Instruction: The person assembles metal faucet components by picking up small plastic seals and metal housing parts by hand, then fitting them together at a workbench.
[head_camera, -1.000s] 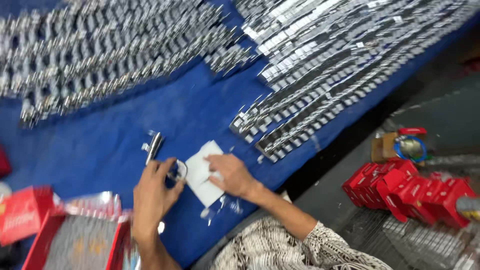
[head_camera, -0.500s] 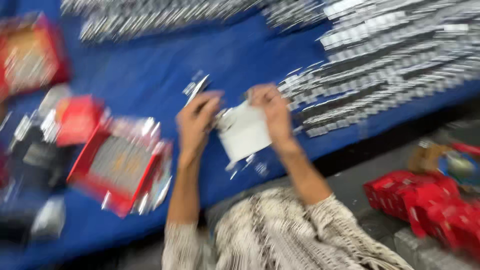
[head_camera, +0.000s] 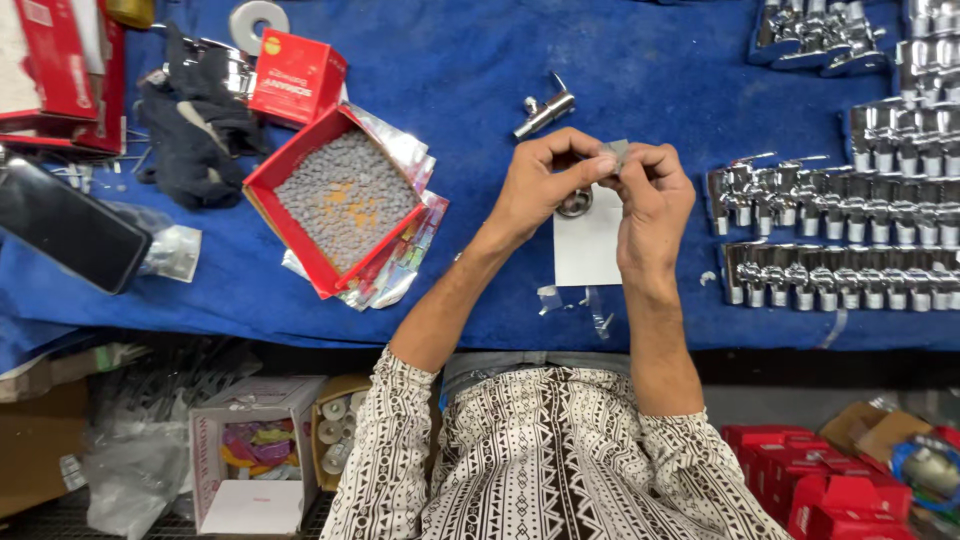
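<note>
Hands pinch small grey piece above white sheet.

An open red box of grey pellets, black phone, dark cloth, chrome valve rows.

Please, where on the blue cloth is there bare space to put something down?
Bare cloth lies at the top middle, between the small red box and the rows of chrome valves, apart from one loose valve. Another patch lies below the open box of grey pieces. The left side and the right side are crowded.
</note>
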